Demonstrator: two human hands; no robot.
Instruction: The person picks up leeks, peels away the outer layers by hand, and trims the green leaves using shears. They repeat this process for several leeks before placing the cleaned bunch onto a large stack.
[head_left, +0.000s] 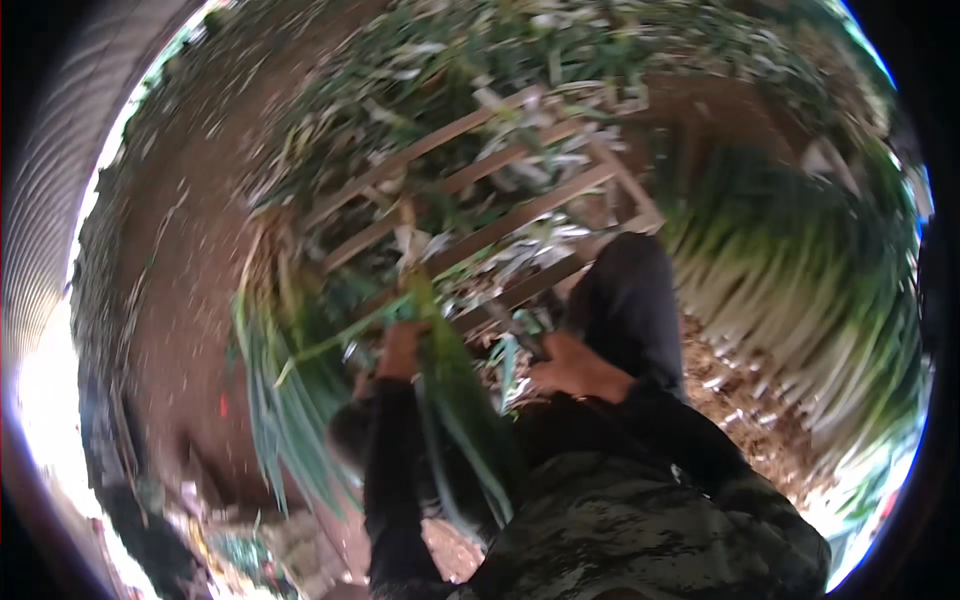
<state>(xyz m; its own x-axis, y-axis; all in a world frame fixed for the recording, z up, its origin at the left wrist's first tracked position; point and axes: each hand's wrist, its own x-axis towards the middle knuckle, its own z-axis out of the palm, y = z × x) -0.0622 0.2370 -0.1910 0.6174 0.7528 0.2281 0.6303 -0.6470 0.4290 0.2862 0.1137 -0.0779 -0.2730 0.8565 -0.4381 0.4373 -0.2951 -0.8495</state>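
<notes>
Green leek (450, 370) gripped in left hand (402, 350), fingers curled but blurred, beside wooden frame (520, 216); right hand (580, 368) near knee (628, 290), fingertips smeared, cannot tell whether open; leek row (790, 290) rightward, blurred.

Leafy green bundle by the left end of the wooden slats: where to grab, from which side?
I'd wrap the leafy green bundle just below its yellowish upper end, coming from the left. It looks narrower there, before the long leaves spread downward; brown soil lies leftward, while the wooden slats and left hand crowd its right. Blur hides individual stems.
</notes>
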